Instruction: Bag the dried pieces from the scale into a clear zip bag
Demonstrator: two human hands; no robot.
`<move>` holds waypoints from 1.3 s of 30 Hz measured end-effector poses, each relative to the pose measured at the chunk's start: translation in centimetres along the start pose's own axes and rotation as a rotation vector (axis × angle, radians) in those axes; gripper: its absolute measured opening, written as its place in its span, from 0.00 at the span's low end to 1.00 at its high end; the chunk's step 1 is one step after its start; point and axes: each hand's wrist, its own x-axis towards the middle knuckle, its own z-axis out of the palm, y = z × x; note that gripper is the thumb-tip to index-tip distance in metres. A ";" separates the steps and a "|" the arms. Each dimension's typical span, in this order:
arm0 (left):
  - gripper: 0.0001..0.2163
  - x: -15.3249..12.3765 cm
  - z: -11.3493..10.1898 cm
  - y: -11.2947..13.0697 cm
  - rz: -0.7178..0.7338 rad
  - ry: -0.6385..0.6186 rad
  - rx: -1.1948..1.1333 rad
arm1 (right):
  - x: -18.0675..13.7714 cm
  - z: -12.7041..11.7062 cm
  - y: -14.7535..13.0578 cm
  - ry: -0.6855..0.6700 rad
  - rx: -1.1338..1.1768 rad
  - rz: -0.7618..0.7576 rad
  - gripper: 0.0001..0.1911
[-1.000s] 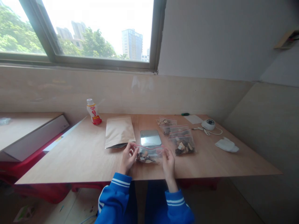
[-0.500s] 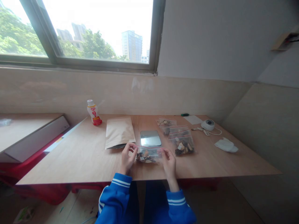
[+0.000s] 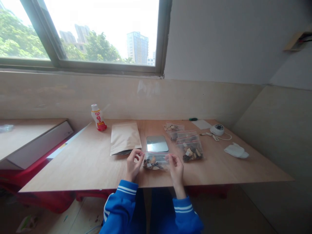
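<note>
A clear zip bag (image 3: 156, 162) with dark and pale dried pieces inside is stretched between my two hands near the table's front edge. My left hand (image 3: 133, 164) pinches its top left corner. At the top right corner, the fingers of my right hand (image 3: 175, 167) are closed on the bag. Just beyond it lies a flat scale (image 3: 157, 144) with a shiny top. To the left of the scale is a beige pouch (image 3: 125, 138), its dark mouth facing me. More filled zip bags (image 3: 192, 151) lie to the right, partly overlapping.
A white and red bottle (image 3: 98, 118) stands at the back left of the wooden table (image 3: 80, 165). Towards the right are a small white fan-like device (image 3: 216, 130) with a cable, a white sheet (image 3: 201, 124), a green object (image 3: 193, 119) and a crumpled white bag (image 3: 236, 150).
The zip bag's contents have shifted slightly to the right. Both hands keep their grip at its corners, almost in the same place.
</note>
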 end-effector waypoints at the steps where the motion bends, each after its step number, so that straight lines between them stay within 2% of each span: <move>1: 0.06 0.0 0.0 0.0 -0.010 -0.002 0.000 | 0.0 0.1 0.1 -0.009 0.011 0.008 0.19; 6: 0.08 0.0 0.1 0.0 -0.082 -0.043 -0.043 | -0.1 0.2 0.5 -0.036 0.054 0.042 0.20; 11: 0.09 0.0 0.3 -0.3 -0.102 -0.058 -0.047 | -0.2 0.1 0.5 -0.080 0.104 0.096 0.26; 18: 0.09 0.1 0.1 0.0 -0.105 -0.059 -0.048 | -0.2 0.2 1.0 -0.095 0.113 0.122 0.18; 26: 0.09 0.0 0.1 0.0 -0.108 -0.042 -0.054 | -0.2 0.0 0.6 -0.128 0.067 0.100 0.16; 33: 0.09 0.0 -0.1 0.3 -0.133 -0.091 -0.122 | -0.1 0.0 0.5 -0.137 0.044 0.065 0.15; 39: 0.10 0.0 0.0 0.4 -0.155 -0.117 -0.132 | -0.1 0.0 1.2 -0.152 0.085 0.096 0.15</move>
